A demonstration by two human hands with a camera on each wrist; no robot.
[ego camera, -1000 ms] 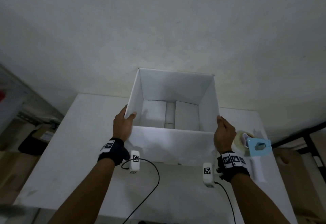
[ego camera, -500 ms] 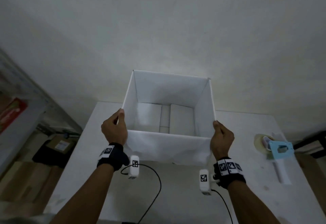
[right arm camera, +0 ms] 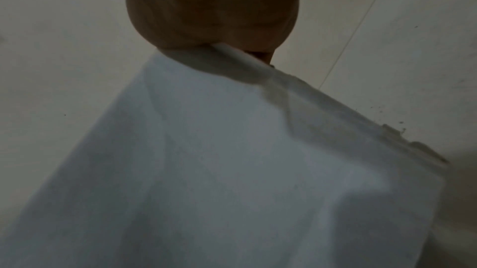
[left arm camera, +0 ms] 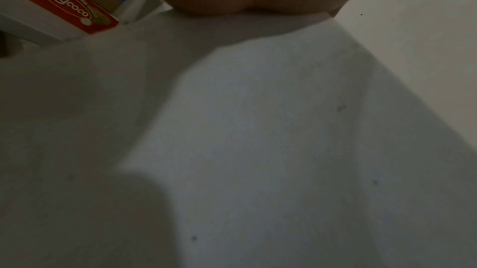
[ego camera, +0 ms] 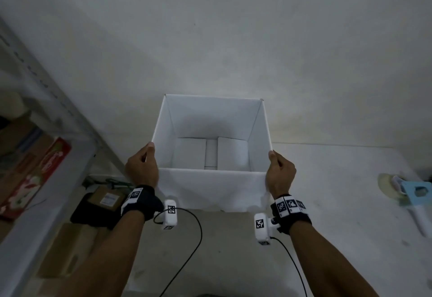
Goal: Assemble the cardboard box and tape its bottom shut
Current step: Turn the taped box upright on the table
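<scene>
At centre frame the left hand (ego camera: 142, 168) pinches the near left top corner of the squared-up white box (ego camera: 211, 188) standing open on the worktop (ego camera: 327, 238), the right hand (ego camera: 279, 175) pinches its near right corner, and the tape dispenser (ego camera: 413, 193) lies untouched at far right, so the folded bottom flaps probably await taping.

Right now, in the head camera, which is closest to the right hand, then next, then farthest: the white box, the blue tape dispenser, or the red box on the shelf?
1. White cardboard box: held at its near right corner by the right hand.
2. Blue tape dispenser: lying on the table, far right.
3. Red printed box: on the shelf, far left.
</scene>
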